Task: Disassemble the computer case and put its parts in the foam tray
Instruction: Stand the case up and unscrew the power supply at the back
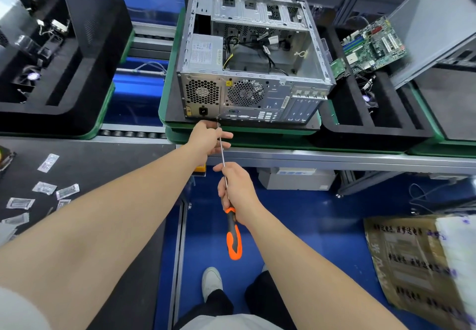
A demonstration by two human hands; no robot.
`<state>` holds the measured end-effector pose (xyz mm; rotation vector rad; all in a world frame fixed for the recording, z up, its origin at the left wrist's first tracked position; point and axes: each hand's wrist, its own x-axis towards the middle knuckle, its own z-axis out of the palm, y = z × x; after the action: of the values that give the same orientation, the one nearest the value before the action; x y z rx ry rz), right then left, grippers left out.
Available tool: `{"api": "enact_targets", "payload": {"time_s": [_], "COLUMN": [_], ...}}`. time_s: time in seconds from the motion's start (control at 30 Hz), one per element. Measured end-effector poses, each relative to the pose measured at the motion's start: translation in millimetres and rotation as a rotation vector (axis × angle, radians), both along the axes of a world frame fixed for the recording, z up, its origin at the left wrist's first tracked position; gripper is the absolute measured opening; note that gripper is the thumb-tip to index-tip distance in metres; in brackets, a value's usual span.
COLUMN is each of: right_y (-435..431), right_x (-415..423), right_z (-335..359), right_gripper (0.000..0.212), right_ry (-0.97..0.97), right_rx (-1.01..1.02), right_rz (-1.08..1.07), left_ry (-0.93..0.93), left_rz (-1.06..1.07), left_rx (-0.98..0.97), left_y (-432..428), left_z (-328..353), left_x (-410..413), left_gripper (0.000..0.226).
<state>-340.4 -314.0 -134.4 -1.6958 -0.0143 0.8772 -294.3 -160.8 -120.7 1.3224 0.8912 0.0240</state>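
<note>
Through the head camera I see my right hand (235, 190) wrapped tight round the long steel-shafted screwdriver with the orange-and-black handle (234, 239), gripping where shaft meets handle. My left hand (208, 138), ahead of it, curls loosely round the shaft near the tip. Just beyond the left hand lies the open silver metal computer case (247, 98), rear panel facing me, tip at its lower edge. Right of the case sits the black foam tray (360, 134), holding a green motherboard (373, 44).

Right hand (235, 190) grips screwdriver (234, 237), left hand (208, 136) its shaft; tip seemingly at case (247, 92).
</note>
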Motion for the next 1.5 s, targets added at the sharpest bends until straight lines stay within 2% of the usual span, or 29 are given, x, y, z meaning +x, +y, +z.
{"api": "enact_targets", "payload": {"time_s": [0.1,0.17,0.27,0.4,0.5,0.57,0.67,0.7,0.8,0.83,0.9,0.97,1.0,1.03,1.1,1.13,1.2,1.23,1.3,1.33,1.4,1.47,1.5], "right_y": [3,5,3,-10,-9,-4,2,4,8,10,10,11,12,11,8,6,2,1,0,-1,-4,-5,-6], "right_x": [-6,-8,-11,-22,-24,-23,-24,-24,-26,-26,-27,-24,-22,-20,-20,-19,-19,-18,-18,-19,-19,-19,-19], "right_z": [-5,-6,-3,-12,-12,-10,-7,-6,-11,-13,-19,-19,-20,-17,-13,-15,-16,-17,-15,-15,-13,-11,-12], "right_gripper": [0.025,0.023,0.025,0.034,0.038,0.039,0.027,0.024,0.028,0.027,0.026,0.019,0.018,0.019,0.029,0.033,0.034,0.03,0.024,0.024,0.024,0.024,0.024], "right_ry": [-0.022,0.026,0.299,0.722,0.742,0.617,0.404,0.274,-0.316,-0.392,-0.383,-0.233,-0.105,-0.013,0.221,0.292,0.366,0.4,0.454,0.47,0.485,0.491,0.499], "right_rx": [-0.012,0.02,0.272,0.633,0.685,0.508,0.213,0.095,-0.469,-0.564,-0.593,-0.471,-0.348,-0.219,0.04,0.11,0.178,0.217,0.302,0.336,0.384,0.409,0.421], "right_rz": [-0.016,-0.03,-0.059,-0.077,-0.024,-0.02,-0.054,-0.037,0.186,0.157,0.069,0.012,0.001,0.01,-0.011,-0.024,-0.03,-0.025,-0.009,0.002,0.038,0.078,0.087], "left_ry": [0.036,0.062,0.041,0.011,0.005,0.029,0.044,0.038,0.007,0.001,-0.001,0.029,0.071,0.141,0.252,0.199,-0.088,-0.252,-0.442,-0.441,-0.279,-0.051,0.038], "left_rz": [0.044,0.113,0.215,0.219,0.216,0.202,0.194,0.202,0.221,0.225,0.244,0.24,0.199,0.116,-0.095,-0.153,-0.193,-0.188,-0.135,-0.117,-0.169,-0.305,-0.382], "left_rx": [-0.126,-0.279,-0.494,-0.536,-0.558,-0.516,-0.486,-0.489,-0.509,-0.507,-0.464,-0.395,-0.299,-0.106,0.547,0.864,1.345,1.516,1.654,1.651,1.524,1.377,1.362], "left_y": [-7,-11,-9,-7,-6,-6,-9,-10,-14,-16,-19,-20,-19,-17,-10,-5,2,6,17,23,39,58,67], "left_z": [3,5,7,6,9,10,8,6,2,1,-2,0,4,9,15,20,41,52,75,85,101,111,114], "left_x": [4,9,13,8,5,4,5,6,7,8,10,13,13,11,7,5,1,4,22,34,61,86,97], "left_gripper": [0.019,0.023,0.029,0.031,0.031,0.031,0.032,0.032,0.032,0.031,0.03,0.027,0.025,0.022,0.017,0.015,0.01,0.01,0.016,0.021,0.032,0.049,0.058]}}
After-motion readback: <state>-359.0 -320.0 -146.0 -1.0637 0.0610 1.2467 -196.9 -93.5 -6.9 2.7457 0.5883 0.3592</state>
